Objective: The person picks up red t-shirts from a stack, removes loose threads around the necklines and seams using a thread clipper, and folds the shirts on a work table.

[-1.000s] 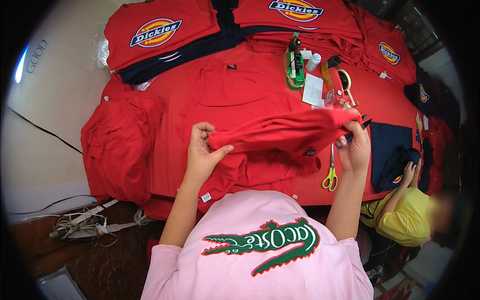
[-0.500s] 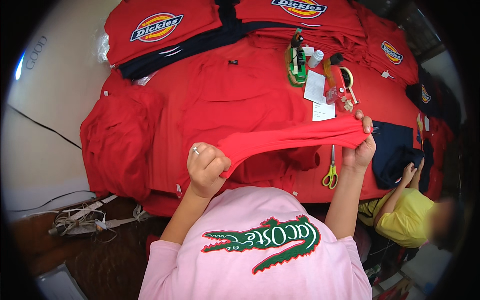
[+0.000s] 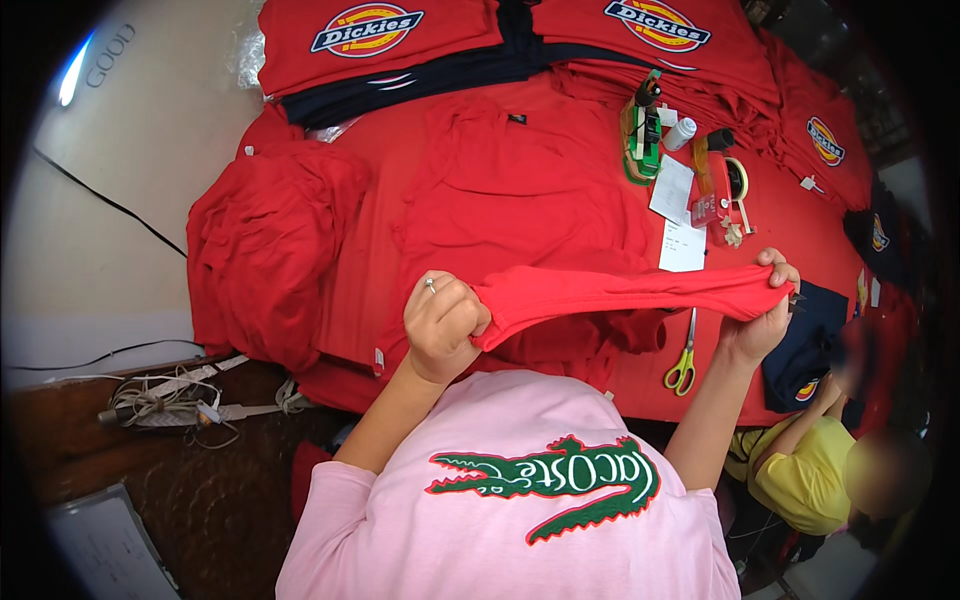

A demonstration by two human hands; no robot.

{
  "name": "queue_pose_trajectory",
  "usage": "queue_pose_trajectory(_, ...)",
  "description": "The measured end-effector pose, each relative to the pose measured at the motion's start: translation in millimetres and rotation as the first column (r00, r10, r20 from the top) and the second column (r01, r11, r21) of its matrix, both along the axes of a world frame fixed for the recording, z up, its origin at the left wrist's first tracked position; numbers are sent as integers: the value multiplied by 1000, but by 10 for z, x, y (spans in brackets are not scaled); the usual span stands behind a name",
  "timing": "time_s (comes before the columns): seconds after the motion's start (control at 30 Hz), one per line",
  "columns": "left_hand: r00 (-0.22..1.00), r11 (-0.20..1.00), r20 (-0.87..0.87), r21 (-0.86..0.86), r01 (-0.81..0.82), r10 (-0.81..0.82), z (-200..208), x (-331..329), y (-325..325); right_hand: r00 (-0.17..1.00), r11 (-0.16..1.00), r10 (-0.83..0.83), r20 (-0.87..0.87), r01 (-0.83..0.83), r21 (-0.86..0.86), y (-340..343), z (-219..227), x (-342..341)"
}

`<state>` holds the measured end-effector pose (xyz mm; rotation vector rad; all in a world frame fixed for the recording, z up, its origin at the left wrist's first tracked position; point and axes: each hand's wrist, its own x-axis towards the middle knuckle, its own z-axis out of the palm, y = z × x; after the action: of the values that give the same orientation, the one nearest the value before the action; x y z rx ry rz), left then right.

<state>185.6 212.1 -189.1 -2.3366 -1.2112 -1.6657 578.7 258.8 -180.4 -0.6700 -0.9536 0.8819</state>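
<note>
Two-handed grip (image 3: 441, 325), red cloth (image 3: 620, 291) stretched.

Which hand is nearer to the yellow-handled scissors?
The right hand: it grips one end of the red cloth, a little right of the scissors. The left hand, at the cloth's other end, is farther off to their left.

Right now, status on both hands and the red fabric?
Left hand, right hand: both gripping. Red fabric: stretched between them. Yellow-handled scissors: lying near right hand.
</note>
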Motion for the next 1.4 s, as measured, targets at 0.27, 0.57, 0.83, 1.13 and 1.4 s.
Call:
queue_pose_trajectory(0.27, 1000, 1000, -24, -8, 7, -7, 34, -41, 27, 997, 995, 9, 78, -16, 94, -11, 42, 26)
queue_pose_trajectory(0.57, 997, 994, 1, -82, -77, 77, 8, -41, 50, 990, 982, 141, 19, -143, 122, -1, 183, -44)
queue_pose_trajectory(0.83, 891, 841, 372, -540, -21, 261, 70, -443, 841, 873, 995, -10, 488, 58, -84, 632, 444, -506)
queue_pose_trajectory(1.13, 922, 691, 285, -722, 27, 261, -827, -488, 1023, 701, 806, 210, 682, 270, -526, 110, -628, -422)
queue_pose_trajectory(1.4, 904, 708, -222, -697, 116, -366, -1058, 899, 419, 710, 666, 408, 573, 198, -720, -651, -1172, -518)
